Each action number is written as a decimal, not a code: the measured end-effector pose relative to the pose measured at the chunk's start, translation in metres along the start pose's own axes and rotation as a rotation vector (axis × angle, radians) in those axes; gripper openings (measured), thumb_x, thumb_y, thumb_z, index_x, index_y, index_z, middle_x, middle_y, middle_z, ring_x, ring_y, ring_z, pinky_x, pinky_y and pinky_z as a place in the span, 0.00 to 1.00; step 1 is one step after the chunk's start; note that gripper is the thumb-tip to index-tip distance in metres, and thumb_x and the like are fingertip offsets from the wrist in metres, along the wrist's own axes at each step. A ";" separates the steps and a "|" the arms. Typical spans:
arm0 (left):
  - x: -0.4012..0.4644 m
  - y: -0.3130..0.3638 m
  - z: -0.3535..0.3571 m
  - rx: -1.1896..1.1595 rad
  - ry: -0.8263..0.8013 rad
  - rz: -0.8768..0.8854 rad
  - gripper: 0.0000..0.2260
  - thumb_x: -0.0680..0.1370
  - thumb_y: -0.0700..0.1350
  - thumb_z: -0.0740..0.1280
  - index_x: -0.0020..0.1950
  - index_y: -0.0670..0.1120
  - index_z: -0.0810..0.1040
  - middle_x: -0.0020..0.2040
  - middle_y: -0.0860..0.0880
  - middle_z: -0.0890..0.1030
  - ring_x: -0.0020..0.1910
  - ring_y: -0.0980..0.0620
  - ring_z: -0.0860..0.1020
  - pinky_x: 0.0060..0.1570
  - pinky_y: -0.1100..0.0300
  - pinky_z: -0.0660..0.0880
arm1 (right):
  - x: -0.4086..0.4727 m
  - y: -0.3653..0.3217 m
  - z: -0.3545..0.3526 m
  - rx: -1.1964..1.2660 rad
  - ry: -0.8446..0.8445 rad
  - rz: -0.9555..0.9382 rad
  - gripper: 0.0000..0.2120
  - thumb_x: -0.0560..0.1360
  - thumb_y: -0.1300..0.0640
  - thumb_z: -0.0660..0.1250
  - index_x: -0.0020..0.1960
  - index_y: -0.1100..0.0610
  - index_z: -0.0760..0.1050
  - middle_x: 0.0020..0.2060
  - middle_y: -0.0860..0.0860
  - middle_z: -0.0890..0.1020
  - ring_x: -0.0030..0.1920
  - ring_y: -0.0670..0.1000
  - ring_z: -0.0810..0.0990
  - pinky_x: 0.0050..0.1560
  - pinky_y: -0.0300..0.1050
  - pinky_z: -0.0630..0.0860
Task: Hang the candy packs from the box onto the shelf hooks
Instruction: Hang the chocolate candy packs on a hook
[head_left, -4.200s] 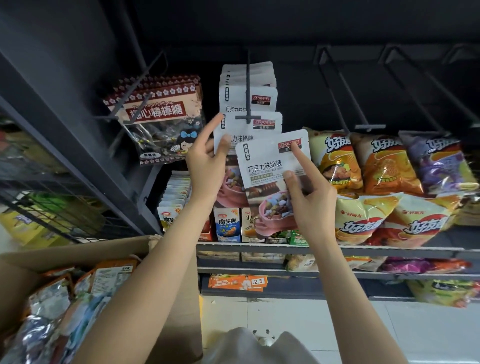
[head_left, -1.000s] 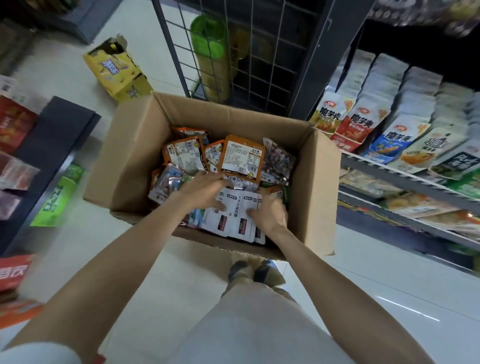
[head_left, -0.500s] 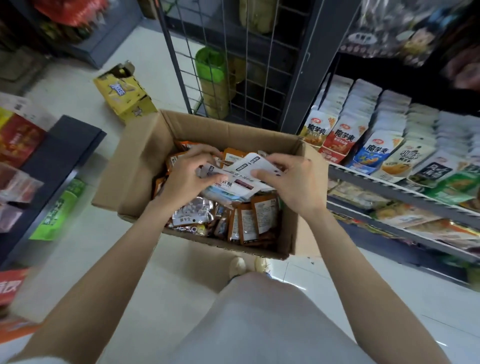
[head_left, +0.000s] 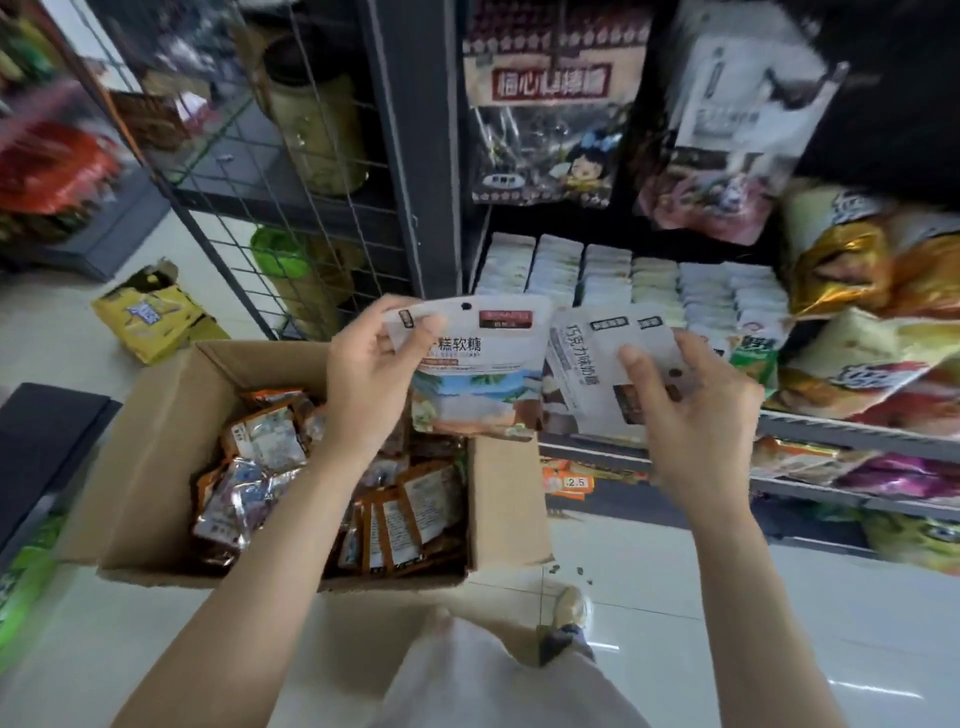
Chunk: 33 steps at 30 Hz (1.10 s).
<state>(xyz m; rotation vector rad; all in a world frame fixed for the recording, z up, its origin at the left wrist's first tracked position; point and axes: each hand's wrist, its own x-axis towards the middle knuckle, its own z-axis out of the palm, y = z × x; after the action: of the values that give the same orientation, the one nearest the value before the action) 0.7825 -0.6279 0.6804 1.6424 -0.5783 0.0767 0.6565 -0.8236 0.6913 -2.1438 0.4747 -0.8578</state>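
The left hand (head_left: 371, 384) pinches one candy pack (head_left: 480, 371); the right hand (head_left: 691, 410) holds several packs (head_left: 597, 364) loosely. That fanned stack could slip while reaching for a hook.

The box (head_left: 156, 457) sits on the floor (head_left: 779, 623), left of the shelf (head_left: 852, 434). Above it, the left hand (head_left: 371, 384) holds one pack (head_left: 483, 379), the right hand (head_left: 696, 415) others (head_left: 587, 364) beside it.

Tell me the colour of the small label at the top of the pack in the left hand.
Dark red, on the mostly white pack the left hand grips; head view.
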 end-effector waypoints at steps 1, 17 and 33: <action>0.003 0.007 0.012 -0.007 0.012 0.010 0.07 0.77 0.37 0.67 0.48 0.50 0.76 0.42 0.63 0.83 0.45 0.63 0.81 0.40 0.69 0.77 | 0.002 0.014 -0.012 -0.005 0.025 0.020 0.13 0.77 0.51 0.66 0.39 0.58 0.72 0.24 0.57 0.71 0.24 0.53 0.65 0.25 0.50 0.63; 0.099 0.066 0.224 -0.175 0.095 -0.116 0.05 0.78 0.41 0.68 0.53 0.42 0.79 0.50 0.49 0.83 0.50 0.55 0.82 0.48 0.61 0.78 | 0.064 0.135 -0.153 -0.113 0.009 0.089 0.14 0.77 0.53 0.67 0.53 0.64 0.78 0.35 0.56 0.81 0.33 0.58 0.78 0.32 0.52 0.74; 0.154 0.041 0.275 -0.142 0.168 -0.143 0.05 0.78 0.44 0.68 0.52 0.44 0.78 0.50 0.48 0.83 0.49 0.54 0.82 0.49 0.58 0.79 | 0.100 0.154 -0.142 -0.118 -0.044 0.024 0.11 0.77 0.53 0.67 0.50 0.61 0.78 0.36 0.53 0.82 0.32 0.50 0.76 0.29 0.43 0.69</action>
<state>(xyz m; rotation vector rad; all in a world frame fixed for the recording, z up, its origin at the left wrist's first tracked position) 0.8225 -0.9391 0.7293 1.5174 -0.3293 0.0662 0.6181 -1.0524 0.6838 -2.2549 0.5386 -0.7848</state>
